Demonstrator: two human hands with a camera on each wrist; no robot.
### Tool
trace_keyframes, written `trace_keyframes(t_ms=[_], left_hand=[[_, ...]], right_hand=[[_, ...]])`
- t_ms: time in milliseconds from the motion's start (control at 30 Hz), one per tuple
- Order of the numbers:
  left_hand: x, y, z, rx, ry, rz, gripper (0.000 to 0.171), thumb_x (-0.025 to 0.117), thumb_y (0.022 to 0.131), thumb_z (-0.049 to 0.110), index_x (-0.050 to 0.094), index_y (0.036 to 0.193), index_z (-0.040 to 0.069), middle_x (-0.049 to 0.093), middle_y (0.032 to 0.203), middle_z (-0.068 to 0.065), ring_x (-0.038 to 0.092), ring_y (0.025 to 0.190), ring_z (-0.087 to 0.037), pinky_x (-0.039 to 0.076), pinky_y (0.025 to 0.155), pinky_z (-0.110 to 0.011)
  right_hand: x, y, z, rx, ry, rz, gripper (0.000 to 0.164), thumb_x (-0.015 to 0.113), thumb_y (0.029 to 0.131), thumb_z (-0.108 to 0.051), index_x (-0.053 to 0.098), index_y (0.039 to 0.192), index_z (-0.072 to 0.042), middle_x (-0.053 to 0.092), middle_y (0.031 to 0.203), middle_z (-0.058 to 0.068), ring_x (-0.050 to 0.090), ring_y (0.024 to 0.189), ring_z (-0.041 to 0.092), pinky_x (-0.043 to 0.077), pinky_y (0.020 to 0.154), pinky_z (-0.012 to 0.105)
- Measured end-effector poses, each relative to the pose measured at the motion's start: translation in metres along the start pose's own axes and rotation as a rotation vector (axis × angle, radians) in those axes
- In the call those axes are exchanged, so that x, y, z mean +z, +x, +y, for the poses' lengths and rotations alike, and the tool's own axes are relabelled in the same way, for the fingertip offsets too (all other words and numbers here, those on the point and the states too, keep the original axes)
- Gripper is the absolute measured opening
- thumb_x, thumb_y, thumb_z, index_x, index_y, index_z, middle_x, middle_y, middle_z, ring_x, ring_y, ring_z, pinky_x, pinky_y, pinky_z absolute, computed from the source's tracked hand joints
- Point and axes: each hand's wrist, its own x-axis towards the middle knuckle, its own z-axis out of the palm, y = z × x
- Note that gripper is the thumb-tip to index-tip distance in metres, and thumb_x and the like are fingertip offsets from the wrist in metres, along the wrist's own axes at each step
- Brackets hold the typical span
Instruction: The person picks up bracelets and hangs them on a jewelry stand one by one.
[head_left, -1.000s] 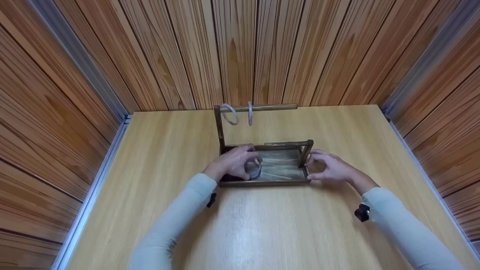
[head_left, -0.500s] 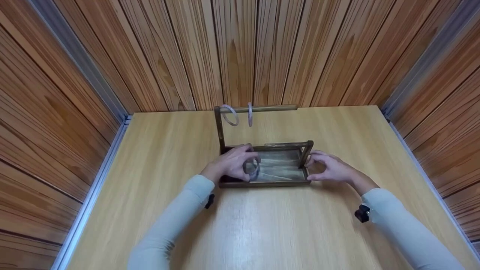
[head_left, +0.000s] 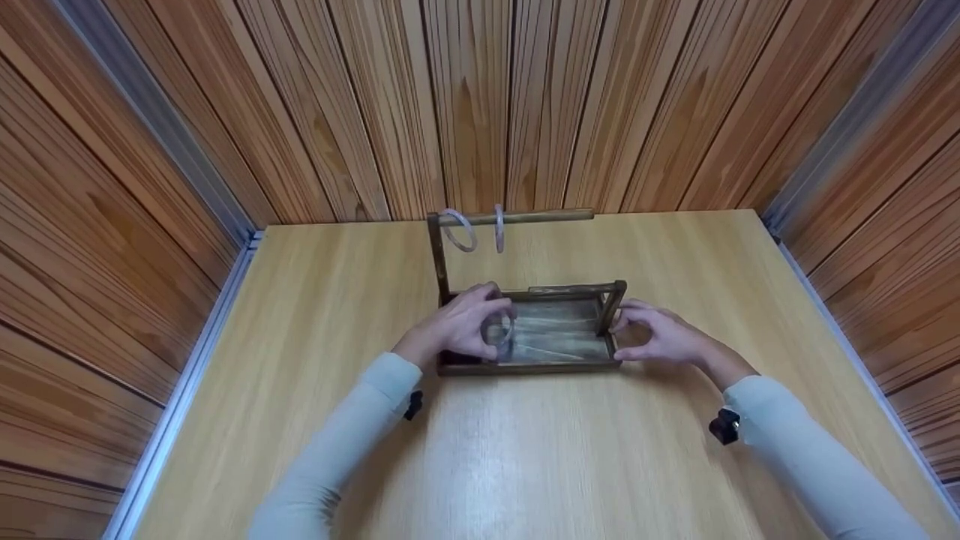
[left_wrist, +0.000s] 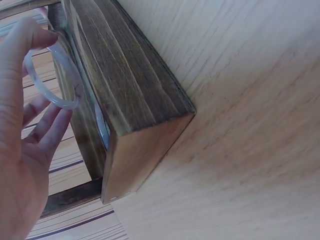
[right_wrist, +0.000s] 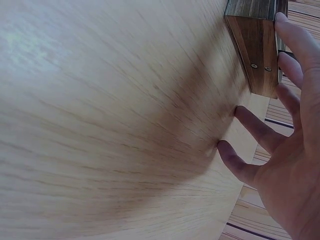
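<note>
A dark wooden bangle stand (head_left: 562, 366) has a shallow tray, a tall post with a long bar, and a lower bar. My left hand (head_left: 459, 322) is over the tray's left part. Its thumb and fingers hold a pale translucent bangle (left_wrist: 64, 103) by its edge, upright. Another pale curved edge (left_wrist: 103, 131) shows inside the tray, mostly hidden by the tray's wall. My right hand (head_left: 660, 334) touches the stand's right end with thumb and fingertips, fingers spread. Two pale bangles, one at left (head_left: 474, 241) and one at right (head_left: 499, 229), hang on the high bar.
The stand sits on a light wooden table (head_left: 525, 457), near its back edge. Wood-plank walls (head_left: 480, 105) enclose the back and both sides. Metal rails (head_left: 199, 334) run along the table's sides.
My left hand has shifted slightly left and toward the post with the bangle. The right hand and the stand have stayed in place.
</note>
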Motion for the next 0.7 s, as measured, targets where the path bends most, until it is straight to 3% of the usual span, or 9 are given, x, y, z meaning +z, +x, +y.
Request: trace_keyframes(t_ms=[300, 700], left_hand=[[-0.0074, -0.0038, 0.0008, 0.063, -0.012, 0.074, 0.067, 0.092, 0.08, 0.031, 0.07, 0.141, 0.018, 0.061, 0.14, -0.014, 0.063, 0.124, -0.034, 0.061, 0.105, -0.052], [-0.0103, -0.0092, 0.0054, 0.126, -0.005, 0.146, 0.063, 0.089, 0.081, 0.031, 0.07, 0.139, 0.014, 0.063, 0.138, -0.015, 0.063, 0.12, -0.034, 0.061, 0.097, -0.051]], right_hand=[[0.0004, 0.0008, 0.0007, 0.004, -0.01, -0.009, 0.039, 0.093, 0.094, -0.033, 0.073, 0.114, -0.007, 0.044, 0.175, 0.035, 0.034, 0.165, 0.064, 0.024, 0.131, 0.086], [-0.0001, 0.0005, 0.001, -0.011, 0.005, -0.006, 0.037, 0.094, 0.093, -0.034, 0.076, 0.114, -0.008, 0.044, 0.175, 0.035, 0.036, 0.164, 0.063, 0.026, 0.131, 0.085]])
